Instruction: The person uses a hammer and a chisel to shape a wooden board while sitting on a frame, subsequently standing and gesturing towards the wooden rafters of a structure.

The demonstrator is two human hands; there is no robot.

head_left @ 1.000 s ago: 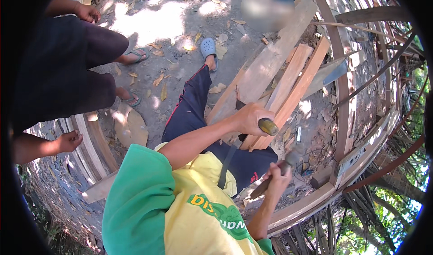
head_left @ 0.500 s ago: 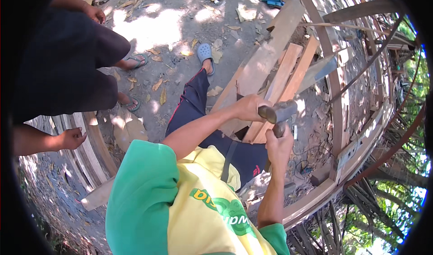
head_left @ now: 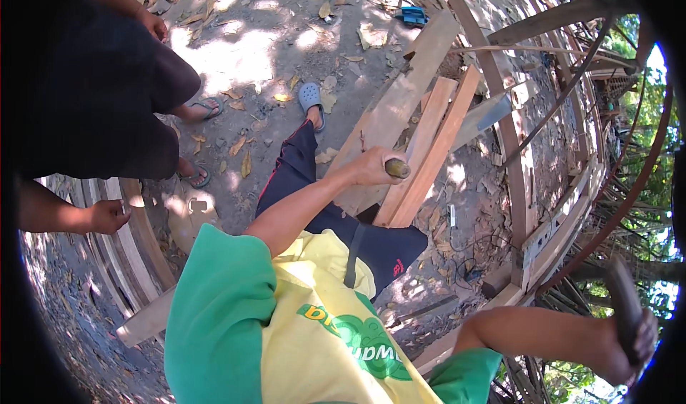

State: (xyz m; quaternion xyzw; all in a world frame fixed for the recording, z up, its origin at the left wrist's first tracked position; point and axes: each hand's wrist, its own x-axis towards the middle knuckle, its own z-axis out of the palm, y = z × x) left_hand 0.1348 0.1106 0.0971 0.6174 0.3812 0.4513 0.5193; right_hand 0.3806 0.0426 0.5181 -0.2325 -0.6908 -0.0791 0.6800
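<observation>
My left hand [head_left: 375, 166] is closed round an upright chisel [head_left: 397, 168]. Only the rounded butt of its wooden handle shows; its blade is hidden below the hand. Under it lie two reddish timber pieces [head_left: 431, 146], side by side, their near ends at my bent leg. Out at the far right, my right hand [head_left: 647, 336] is raised, closed on a dark mallet [head_left: 624, 304], slightly blurred and well apart from the chisel.
A wide plank [head_left: 400, 89] lies left of the timbers. Another person's hand [head_left: 108, 217] hangs at the left, near stacked boards [head_left: 132, 254]. A blue object [head_left: 413, 16] rests on the leaf-strewn ground. Curved wooden frames [head_left: 511, 154] stand at the right.
My right hand has swung the mallet away from the chisel's butt, out to the far right. My left hand keeps hold of the chisel over the timbers.
</observation>
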